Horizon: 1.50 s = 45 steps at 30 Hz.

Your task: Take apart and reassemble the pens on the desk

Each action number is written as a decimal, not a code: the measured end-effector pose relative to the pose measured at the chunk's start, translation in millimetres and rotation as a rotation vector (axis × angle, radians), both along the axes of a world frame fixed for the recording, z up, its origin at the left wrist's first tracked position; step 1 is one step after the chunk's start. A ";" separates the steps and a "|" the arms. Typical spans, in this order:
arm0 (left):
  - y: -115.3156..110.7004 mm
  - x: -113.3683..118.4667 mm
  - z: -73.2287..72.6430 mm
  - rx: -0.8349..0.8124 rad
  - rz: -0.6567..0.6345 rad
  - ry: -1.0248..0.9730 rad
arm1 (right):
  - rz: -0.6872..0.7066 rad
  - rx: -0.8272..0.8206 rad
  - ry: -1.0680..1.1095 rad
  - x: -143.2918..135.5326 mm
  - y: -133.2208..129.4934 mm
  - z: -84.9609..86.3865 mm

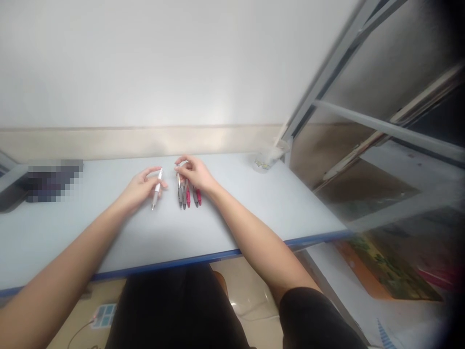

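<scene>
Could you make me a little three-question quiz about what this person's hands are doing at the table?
1. True or false: the left hand holds a white pen.
2. What does the right hand touch? A) a row of grey and red pens B) the clear plastic cup C) nothing
3. Fill in: the cup stands near the table's ____ right corner.

Key: 1 true; 2 A; 3 far.

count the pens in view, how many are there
5 that I can make out: a white pen held in the left hand, and four pens, grey and red, bunched under the right hand on the table. More may be hidden.
</scene>
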<state>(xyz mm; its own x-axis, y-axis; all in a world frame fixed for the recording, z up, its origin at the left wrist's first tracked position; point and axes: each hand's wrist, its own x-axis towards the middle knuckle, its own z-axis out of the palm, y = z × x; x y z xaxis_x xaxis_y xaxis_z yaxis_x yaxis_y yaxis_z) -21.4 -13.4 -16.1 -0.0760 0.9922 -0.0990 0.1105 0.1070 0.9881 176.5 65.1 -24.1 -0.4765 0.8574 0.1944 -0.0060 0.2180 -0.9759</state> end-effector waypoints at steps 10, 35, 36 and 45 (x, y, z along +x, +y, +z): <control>-3.4 6.0 8.0 -0.054 0.073 -0.026 | -0.028 0.016 0.017 0.5 -0.9 0.3; -4.6 2.5 8.7 -0.019 0.032 -0.164 | 0.015 -0.019 0.083 1.4 -8.7 5.7; -4.6 2.5 8.9 -0.021 0.030 -0.161 | 0.006 -0.020 0.095 1.4 -7.2 4.2; -3.1 -0.5 8.2 0.016 0.010 -0.068 | -0.053 -0.147 0.200 7.3 10.8 -7.1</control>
<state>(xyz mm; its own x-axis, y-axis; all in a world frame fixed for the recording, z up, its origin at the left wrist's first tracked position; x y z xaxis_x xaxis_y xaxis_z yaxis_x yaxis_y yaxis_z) -21.9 -16.5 -7.9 -0.0799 0.9929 -0.0880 0.0423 0.0916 0.9949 183.7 75.9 -31.3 -0.3948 0.9062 0.1514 -0.1942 0.0788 -0.9778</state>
